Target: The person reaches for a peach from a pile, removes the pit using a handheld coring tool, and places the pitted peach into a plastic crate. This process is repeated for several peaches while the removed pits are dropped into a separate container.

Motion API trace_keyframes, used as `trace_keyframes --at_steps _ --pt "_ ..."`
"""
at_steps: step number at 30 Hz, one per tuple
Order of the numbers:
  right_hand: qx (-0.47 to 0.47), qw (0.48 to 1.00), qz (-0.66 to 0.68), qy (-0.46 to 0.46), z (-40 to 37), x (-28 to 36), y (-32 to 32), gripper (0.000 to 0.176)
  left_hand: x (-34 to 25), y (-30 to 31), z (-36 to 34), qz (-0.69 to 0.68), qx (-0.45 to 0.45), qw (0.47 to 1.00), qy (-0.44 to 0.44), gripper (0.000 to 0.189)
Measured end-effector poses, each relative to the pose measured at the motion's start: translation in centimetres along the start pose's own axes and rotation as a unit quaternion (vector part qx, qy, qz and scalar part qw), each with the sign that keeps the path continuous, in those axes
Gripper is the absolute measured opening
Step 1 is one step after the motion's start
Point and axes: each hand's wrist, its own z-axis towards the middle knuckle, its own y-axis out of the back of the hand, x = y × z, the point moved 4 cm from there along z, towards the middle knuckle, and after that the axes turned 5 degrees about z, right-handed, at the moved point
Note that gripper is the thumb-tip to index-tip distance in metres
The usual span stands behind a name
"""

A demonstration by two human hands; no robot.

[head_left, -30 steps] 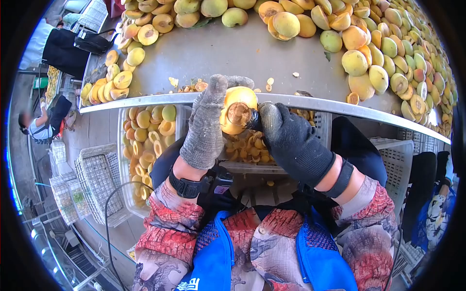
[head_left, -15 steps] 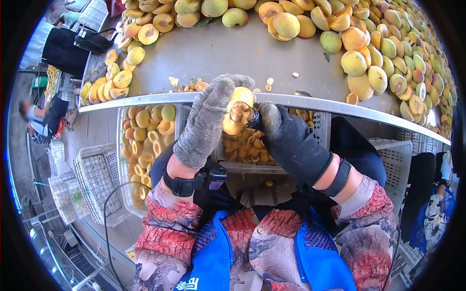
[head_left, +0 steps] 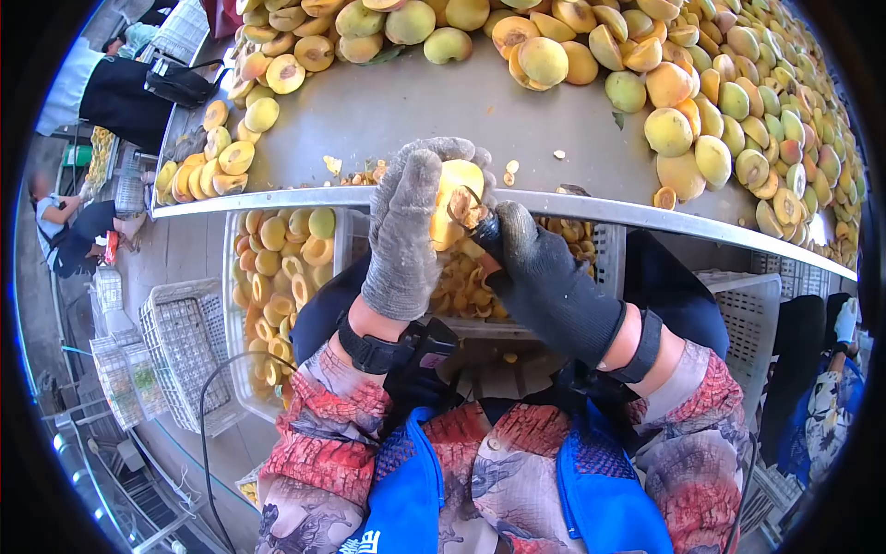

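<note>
In a grey glove, my left hand (head_left: 406, 231) is wrapped round a yellow peach half (head_left: 449, 208), its cut face turned to the right. My right hand (head_left: 549, 277), gloved in black, grips a dark-handled pitting tool (head_left: 487, 231). The tool's thin curved metal tip is at the brown pit (head_left: 468, 210) in the middle of the peach half. Both hands are just over the near metal edge of the table (head_left: 318, 196). Under them stands a crate (head_left: 604, 258) of cut peach pieces (head_left: 457, 286).
Heaps of peach halves (head_left: 738, 120) line the table's back and right side, with a smaller pile (head_left: 208, 171) at left. A crate of halves (head_left: 277, 268) stands below on the left, beside an empty white crate (head_left: 175, 332). Other people sit (head_left: 65, 222) and stand nearby.
My hands have shifted slightly, and the peach half has turned. The tool has come further round the pit, with its curved tip now showing. Both hands keep their hold.
</note>
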Motion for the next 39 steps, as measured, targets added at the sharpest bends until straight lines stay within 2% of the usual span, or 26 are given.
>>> trace_keyframes --at_steps 2,3,4,5,6,7,8,9,10,11,12,14,15,17,19,21,23,25,27,29,31,34,36,37,38,39 --pt "0.004 1.0 -0.018 -0.008 -0.4 -0.4 -0.1 0.04 0.4 0.5 0.0 -0.007 0.02 1.0 0.004 0.045" --pt "0.006 0.999 -0.038 -0.013 -0.5 -0.6 -0.2 0.041 0.3 1.2 0.2 0.166 0.016 0.983 -0.075 0.043" --pt "0.005 0.999 -0.037 -0.014 -0.4 -0.8 -0.3 0.041 0.1 1.4 0.3 0.333 0.013 0.93 -0.152 0.042" --pt "0.009 1.0 0.011 -0.016 -0.4 -0.9 -0.4 0.044 0.2 1.8 0.2 0.333 0.015 0.93 -0.152 0.042" --pt "0.014 0.998 0.059 -0.018 -0.4 -0.9 -0.4 0.047 0.1 1.4 0.3 0.142 0.052 0.988 -0.019 0.041" --pt "0.013 0.998 0.057 -0.018 -0.3 -0.6 -0.2 0.047 0.3 0.7 0.2 -0.058 0.088 0.988 0.114 0.04" --pt "0.019 0.994 0.096 -0.057 -0.2 -0.4 -0.1 0.046 -0.1 0.3 0.2 -0.059 0.089 0.988 0.112 0.04" --pt "0.026 0.986 0.135 -0.095 0.0 -0.1 0.1 0.046 -0.8 0.2 0.3 -0.03 0.073 0.995 0.059 0.041" --pt "0.026 0.986 0.133 -0.094 0.2 0.4 0.4 0.046 -1.4 0.0 0.4 0.001 0.057 0.998 0.006 0.042" --pt "0.032 0.983 0.131 -0.128 0.4 0.6 0.6 0.046 -1.5 -0.3 0.1 0.001 0.056 0.998 0.004 0.042" --pt "0.036 0.978 0.129 -0.161 0.5 0.5 0.7 0.045 -1.9 -0.7 -0.3 0.008 0.065 0.997 -0.033 0.044" --pt "0.043 0.975 0.135 -0.173 0.1 0.1 0.0 0.045 -1.7 -0.8 -0.4 0.01 0.058 0.994 -0.093 0.046" --pt "0.05 0.971 0.141 -0.187 -0.3 -0.2 -0.4 0.045 -1.7 -0.7 -0.4 0.01 0.057 0.994 -0.092 0.046" --pt "0.067 0.972 0.118 -0.193 -0.9 -0.5 -0.7 0.046 -1.2 -0.2 -0.5 0.026 0.075 0.997 -0.009 0.041" --pt "0.085 0.972 0.094 -0.196 -1.3 -0.6 -1.0 0.046 -1.1 0.1 -0.2 0.038 0.084 0.996 -0.001 0.036" --pt "0.054 0.988 0.099 -0.104 -1.4 0.3 -0.8 0.045 -0.4 0.4 0.2 0.071 0.161 0.982 0.062 0.032" --pt "0.053 0.988 0.107 -0.102 -1.6 -0.4 -1.3 0.044 -0.7 0.1 0.2 0.074 0.161 0.983 0.051 0.027" --pt "0.051 0.987 0.114 -0.103 -1.6 -0.4 -1.2 0.042 -0.6 -0.2 -0.1 -0.007 0.128 0.988 0.089 0.023" --pt "0.104 0.964 0.158 -0.186 -1.6 -0.3 -1.3 0.04 -0.7 -0.3 -0.2 -0.034 0.127 0.987 0.095 0.022" --pt "0.123 0.955 0.161 -0.215 -1.8 -0.3 -1.5 0.039 -0.5 0.1 -0.2 -0.059 0.124 0.985 0.101 0.022" --pt "0.143 0.944 0.164 -0.247 -2.2 -0.5 -1.7 0.038 -0.2 0.6 0.2 0.036 0.156 0.985 0.071 0.031" --pt "0.142 0.955 0.157 -0.207 -2.7 -0.5 -2.1 0.041 -0.5 0.5 0.2 0.06 0.196 0.977 0.061 0.03" --pt "0.081 0.988 0.104 -0.082 -2.5 0.4 -1.9 0.045 -0.7 0.5 -0.1 0.059 0.185 0.978 0.071 0.03" --pt "0.084 0.988 0.103 -0.084 -2.3 0.8 -1.5 0.045 -0.7 0.5 -0.2 0.06 0.178 0.979 0.078 0.03" --pt "0.128 0.948 0.234 -0.174 -2.3 0.8 -1.4 0.047 -0.6 0.4 -0.3 0.058 0.176 0.979 0.08 0.03" --pt "0.167 0.881 0.358 -0.26 -2.3 1.0 -1.7 0.049 -0.6 0.4 -0.3 0.041 0.167 0.983 0.069 0.03"
